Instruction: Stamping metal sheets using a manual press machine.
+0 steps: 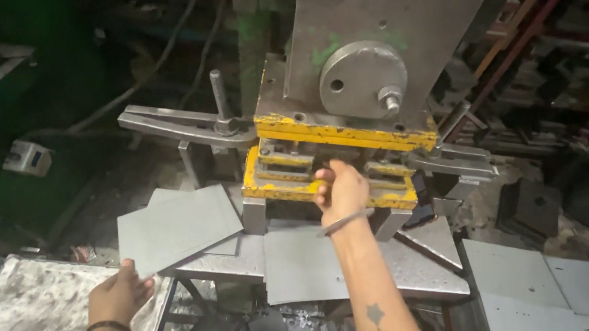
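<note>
Grey metal sheet lies tilted on the counter, my left hand pinching its near corner; my right hand, grip state unreadable, sits inside the yellow press die, so I'd clear fingers before feeding square.

We see stacked flat grey metal sheets at the right edge, beside a dark square steel block on the floor. At far left, a small grey box-shaped device lies near dark cables.
</note>
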